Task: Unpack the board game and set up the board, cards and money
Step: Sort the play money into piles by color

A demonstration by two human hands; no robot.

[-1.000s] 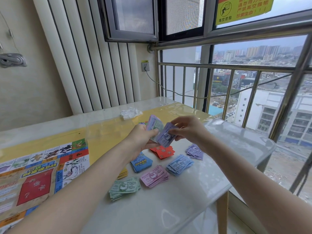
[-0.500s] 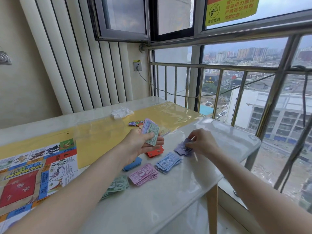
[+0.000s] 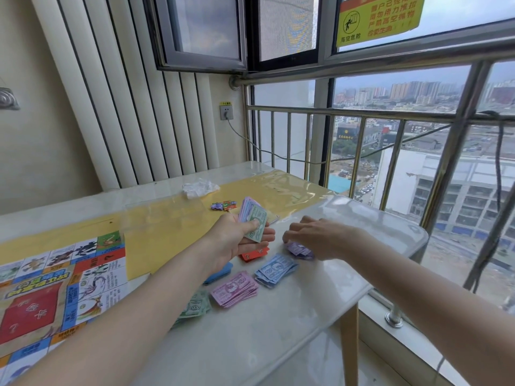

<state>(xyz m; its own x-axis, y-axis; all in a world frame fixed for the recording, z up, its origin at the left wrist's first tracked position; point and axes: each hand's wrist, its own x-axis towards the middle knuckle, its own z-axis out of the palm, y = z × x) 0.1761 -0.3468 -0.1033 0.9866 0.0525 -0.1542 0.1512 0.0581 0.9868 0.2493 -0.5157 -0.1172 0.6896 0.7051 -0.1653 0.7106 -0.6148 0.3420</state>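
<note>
My left hand [image 3: 237, 240] grips a stack of play money [image 3: 252, 218], a green note on top, above the table. My right hand [image 3: 315, 236] hovers low over the purple pile [image 3: 299, 250], fingers relaxed, holding nothing that I can see. Sorted piles lie on the white table [image 3: 278, 330]: red notes [image 3: 255, 253], light blue notes [image 3: 274, 270], pink notes [image 3: 234, 292], green notes [image 3: 195, 307] and a blue pile [image 3: 220, 274] partly hidden under my left forearm. The colourful game board [image 3: 55, 288] lies unfolded at the left.
Small coloured game pieces [image 3: 224, 205] and a crumpled plastic wrapper [image 3: 199, 188] lie farther back on the yellow mat [image 3: 167, 227]. The table's right edge drops off beside a metal railing [image 3: 362, 115] and windows. A ribbed radiator [image 3: 139, 107] stands behind.
My right hand carried a purple note from the held stack down to the purple pile and let it go. The left hand stayed put with the stack.
</note>
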